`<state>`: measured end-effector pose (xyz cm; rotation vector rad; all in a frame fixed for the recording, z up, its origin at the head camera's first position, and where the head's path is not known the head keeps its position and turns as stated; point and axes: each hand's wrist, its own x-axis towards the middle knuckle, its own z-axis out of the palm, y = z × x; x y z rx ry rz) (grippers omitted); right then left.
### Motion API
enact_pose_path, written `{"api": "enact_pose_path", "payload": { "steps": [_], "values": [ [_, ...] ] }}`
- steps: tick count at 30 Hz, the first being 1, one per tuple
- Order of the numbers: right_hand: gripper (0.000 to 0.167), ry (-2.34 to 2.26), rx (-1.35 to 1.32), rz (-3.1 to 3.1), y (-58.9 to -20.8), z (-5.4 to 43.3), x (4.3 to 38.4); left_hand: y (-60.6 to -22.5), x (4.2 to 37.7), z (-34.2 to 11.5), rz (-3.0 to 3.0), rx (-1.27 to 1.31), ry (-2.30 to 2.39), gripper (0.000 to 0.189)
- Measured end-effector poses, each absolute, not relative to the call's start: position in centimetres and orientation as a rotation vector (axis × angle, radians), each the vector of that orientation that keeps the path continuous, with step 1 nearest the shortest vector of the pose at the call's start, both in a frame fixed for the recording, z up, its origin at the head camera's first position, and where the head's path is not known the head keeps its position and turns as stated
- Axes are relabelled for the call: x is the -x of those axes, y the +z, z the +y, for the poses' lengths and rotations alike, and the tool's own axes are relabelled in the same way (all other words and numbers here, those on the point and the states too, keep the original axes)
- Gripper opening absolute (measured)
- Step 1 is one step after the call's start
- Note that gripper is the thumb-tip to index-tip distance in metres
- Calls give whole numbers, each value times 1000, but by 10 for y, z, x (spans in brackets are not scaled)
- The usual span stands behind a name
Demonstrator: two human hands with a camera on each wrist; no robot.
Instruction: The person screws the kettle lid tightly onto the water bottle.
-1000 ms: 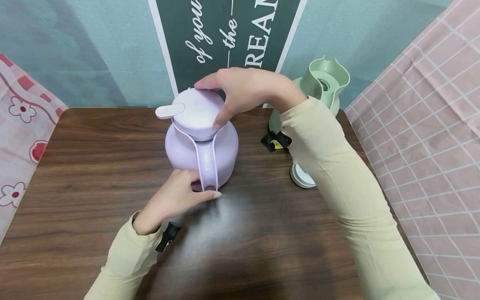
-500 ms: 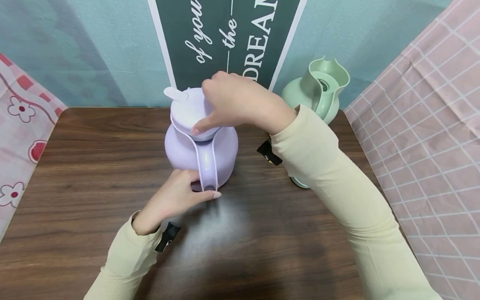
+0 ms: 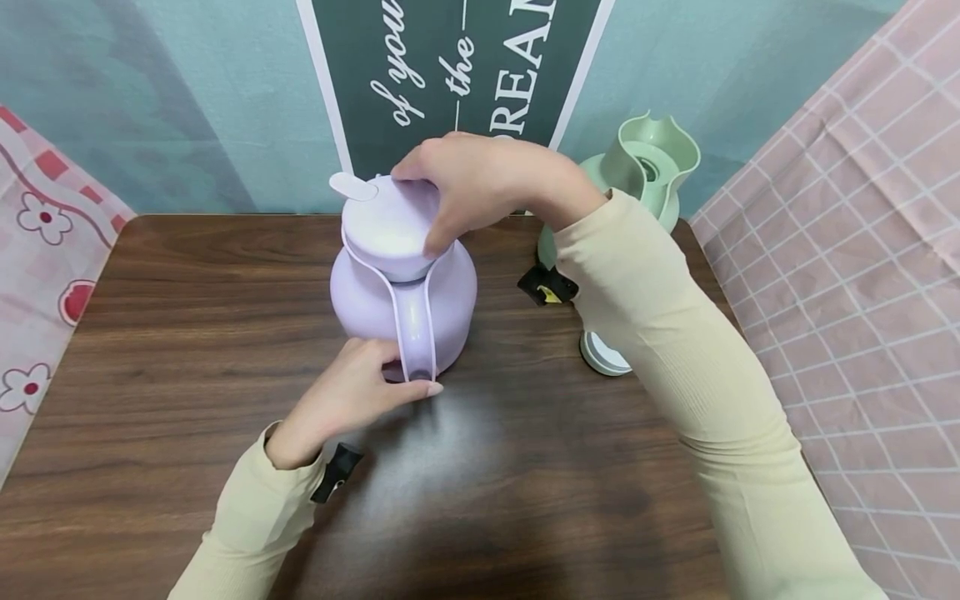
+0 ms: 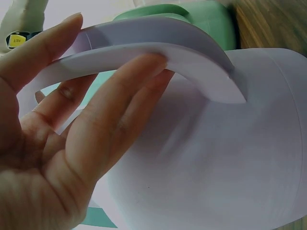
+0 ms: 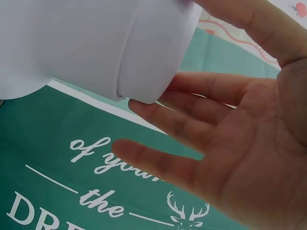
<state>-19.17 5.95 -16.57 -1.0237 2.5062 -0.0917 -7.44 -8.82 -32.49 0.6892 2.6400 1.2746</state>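
A lavender thermos jug stands upright on the wooden table, its handle toward me. My left hand holds the lower part of the handle, thumb on one side and fingers on the other; the left wrist view shows fingertips under the handle. On top of the jug sits a round lavender lid, its flat tab pointing to the back left. My right hand spans the lid, thumb at the near side, fingers at the far side. Close up, some fingers stand spread beside the lid.
A pale green jug with its neck uncovered stands at the back right, partly behind my right arm. A round white and green lid lies on the table near my right sleeve. A lettered poster hangs behind.
The lid has turned clockwise, its tab swinging from left toward the back left. After that turn, my right hand rotated back to the right around the lid. The left hand stayed still.
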Motion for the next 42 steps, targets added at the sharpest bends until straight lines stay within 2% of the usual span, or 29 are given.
{"api": "enact_pose_path", "payload": {
  "steps": [6, 11, 15, 26, 31, 37, 42],
  "values": [
    [51, -17, 978, 2624, -166, 53, 179, -324, 74, -88, 2646, -691, 1273, 18],
    [54, 114, 844, 2726, -165, 45, 163, -324, 74, -88, 2644, -682, 1273, 18],
    [58, 106, 775, 2726, -163, 46, 163, -324, 74, -88, 2649, -686, 1276, 18],
    [42, -43, 995, 2574, -164, 58, 182, -324, 73, -88, 2640, -686, 1289, 16],
    [47, -24, 940, 2638, -166, 55, 175, -324, 74, -88, 2642, -690, 1282, 16],
    [61, 119, 805, 2733, -167, 47, 162, -323, 73, -88, 2640, -674, 1273, 17],
    [53, 77, 846, 2730, -164, 51, 164, -324, 73, -88, 2639, -676, 1273, 17]
  ]
}}
